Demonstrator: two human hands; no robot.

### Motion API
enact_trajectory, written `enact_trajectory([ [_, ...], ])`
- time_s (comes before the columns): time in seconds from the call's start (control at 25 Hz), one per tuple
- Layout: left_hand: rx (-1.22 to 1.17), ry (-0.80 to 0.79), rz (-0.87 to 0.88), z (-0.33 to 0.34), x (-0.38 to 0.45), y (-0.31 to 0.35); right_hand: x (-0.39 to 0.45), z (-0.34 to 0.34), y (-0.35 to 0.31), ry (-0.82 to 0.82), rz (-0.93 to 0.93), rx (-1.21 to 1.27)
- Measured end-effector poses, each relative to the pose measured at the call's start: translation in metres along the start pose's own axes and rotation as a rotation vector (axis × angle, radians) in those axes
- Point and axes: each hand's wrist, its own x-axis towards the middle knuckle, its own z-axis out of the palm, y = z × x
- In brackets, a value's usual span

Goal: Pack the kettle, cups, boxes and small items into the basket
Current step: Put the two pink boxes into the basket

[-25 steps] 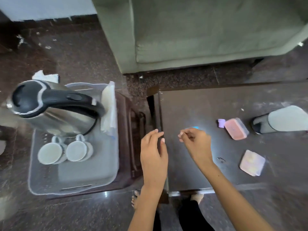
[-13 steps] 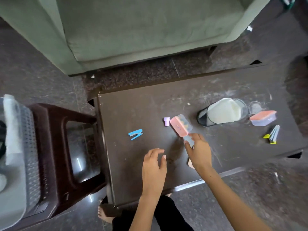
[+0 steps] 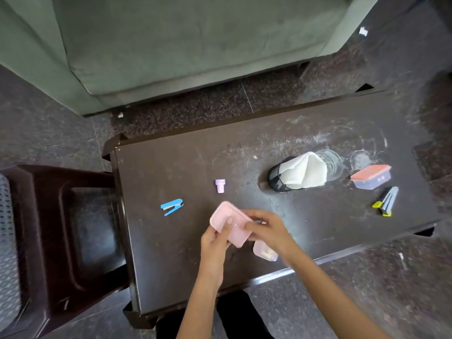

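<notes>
Both hands hold a small pink-lidded box (image 3: 228,221) just above the dark table (image 3: 305,216). My left hand (image 3: 215,238) grips its near left end with the thumb on the lid; my right hand (image 3: 266,231) grips its right end. A second clear pink box (image 3: 265,252) lies under my right wrist. Loose on the table are a blue mini stapler (image 3: 171,206), a lilac cap-shaped piece (image 3: 220,185), a red-lidded clear box (image 3: 370,176) and yellow-tipped clips (image 3: 386,201). Only the grey mesh edge of the basket (image 3: 6,231) shows at far left.
A black mesh holder with white napkins (image 3: 298,176) lies tipped beside a clear glass (image 3: 330,162). A dark brown plastic stool (image 3: 66,236) stands between table and basket. A green sofa (image 3: 183,45) sits behind the table.
My right hand picked up the pink-lidded box from beside the lilac piece and brought it nearer; my left hand came up and took its other end. The view swung right, away from the basket.
</notes>
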Motion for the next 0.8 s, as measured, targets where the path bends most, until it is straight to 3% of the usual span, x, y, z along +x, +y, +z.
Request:
enact_trajectory([
  [0.08,-0.055,0.041,-0.016,0.002,-0.002,-0.003,-0.011,-0.007,0.013,-0.032,0.006,-0.028],
  [0.12,-0.06,0.078,-0.023,0.001,-0.002,-0.006,-0.014,-0.011,0.02,0.044,-0.042,-0.084],
  [0.24,-0.035,0.17,-0.046,-0.006,-0.002,-0.015,-0.017,-0.031,0.045,0.294,-0.211,-0.618],
  [0.36,-0.035,0.208,-0.064,-0.013,-0.007,-0.021,-0.013,-0.035,0.064,0.191,-0.143,-1.049],
  [0.52,-0.037,0.222,-0.084,-0.02,-0.016,-0.024,0.002,-0.026,0.077,0.187,-0.133,-1.198],
  [0.6,-0.045,0.229,-0.09,-0.027,-0.02,-0.025,0.004,-0.027,0.075,0.252,-0.128,-0.955],
  [0.68,-0.065,0.233,-0.085,-0.035,-0.024,-0.023,0.001,-0.029,0.066,0.272,-0.141,-0.433],
  [0.8,-0.095,0.229,-0.069,-0.049,-0.032,-0.015,-0.008,-0.023,0.05,0.07,-0.04,0.352],
])
